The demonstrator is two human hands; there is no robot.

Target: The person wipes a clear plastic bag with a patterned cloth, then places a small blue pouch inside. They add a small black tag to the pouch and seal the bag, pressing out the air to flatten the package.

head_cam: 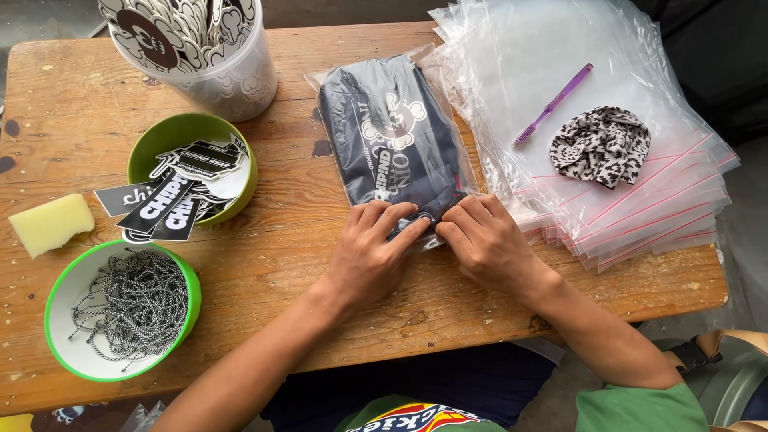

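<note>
Bagged dark garment (398,136) lay flat mid-table, near edge pinned under both hands. Left hand (370,256) flat, fingers together, pressing the bag's seal edge; right hand (490,244) likewise, fingertips meeting the left's. Stack of clear zip bags (640,192) just right, carrying purple toothbrush (554,104) and leopard-print scrunchie (601,146). Left: green bowl of stickers (192,168), bowl of beaded chains (120,308), yellow sponge (50,224). Sticker tub (200,48) at far edge of wooden table (264,264).

both bare forearms reached forward from the bottom edge and angled in toward each other. the left hand (370,254) and right hand (488,240) lay palm down, side by side, fingers bent, fingertips pressed down and nearly meeting.
</note>
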